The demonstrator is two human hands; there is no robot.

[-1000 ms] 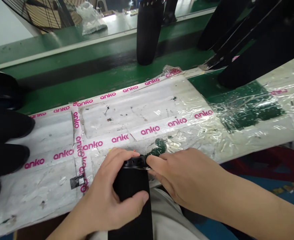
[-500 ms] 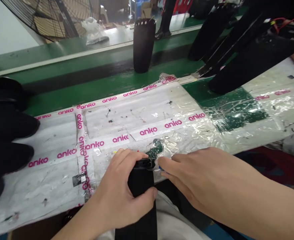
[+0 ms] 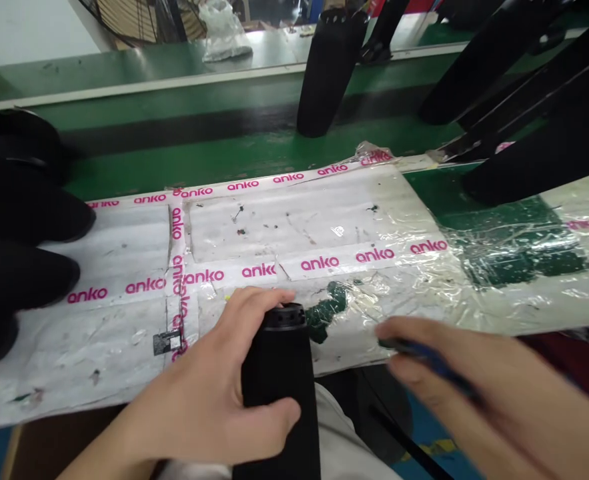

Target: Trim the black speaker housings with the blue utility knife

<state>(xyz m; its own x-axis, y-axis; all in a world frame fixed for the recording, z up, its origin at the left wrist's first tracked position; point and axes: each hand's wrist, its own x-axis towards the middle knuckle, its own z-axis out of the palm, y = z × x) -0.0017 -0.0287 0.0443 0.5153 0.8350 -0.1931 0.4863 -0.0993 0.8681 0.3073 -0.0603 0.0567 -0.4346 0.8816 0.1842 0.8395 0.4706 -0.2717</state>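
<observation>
My left hand [image 3: 209,393] grips a black tapered tube [image 3: 279,387] that stands up from my lap, its ringed top end level with the bench's near edge. My right hand [image 3: 474,393] is off to the right of the tube and blurred. It holds a thin dark blue tool [image 3: 424,357] between thumb and fingers, tip pointing left toward the tube. The two hands are apart.
The bench [image 3: 124,333] is covered in white sheet and pink "anko" tape [image 3: 319,262]. More black tapered tubes lie at the left [image 3: 19,220] and right [image 3: 539,153]; one stands upright [image 3: 327,73] on the green conveyor [image 3: 174,153]. A fan grille shows at top left.
My right hand has pulled away from the tube's top to the right, with the blue tool now in it. My left hand kept its grip on the tube. The view shifted left.
</observation>
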